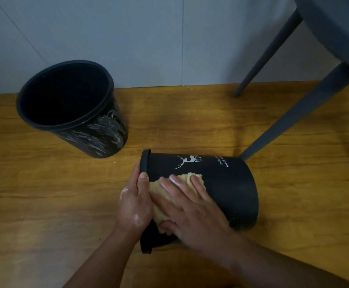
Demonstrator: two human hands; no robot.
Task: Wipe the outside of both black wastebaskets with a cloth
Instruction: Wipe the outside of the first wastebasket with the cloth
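Black plastic deer-print wastebasket [227,183] is lying on its side on the brown wood-grain floor [44,194], rim pointing left, base right, just beside a dark grey slanted chair leg [294,119].

Left hand [135,202] is clamping the rolled rim, thumb over the edge and fingers wrapping the lip. Right hand [192,208] is lying flat with fingers spread and straight, pressing the crumpled tan cloth [187,176] onto the side wall near the rim. It's pressing, not pinching.

Handling, my read:
- The bin is looking like a light, thin-walled shell, so it's probably going to roll or skid under a wiping stroke unless it's pinned.
- The rim is the stiffest part and the best hold. The smooth tapered wall is giving nothing to grab.
- The wall is likely flexing if pushed hard mid-span, so a broad palm load is making sense.
- The cloth is soft and bunching, so keeping it flattened under the palm is helping.

Second black plastic smeared wastebasket [98,134] is standing upright to the left by the grey wall [128,38], well apart from the hands. White streaks are covering its outside, so it's looking unwiped.
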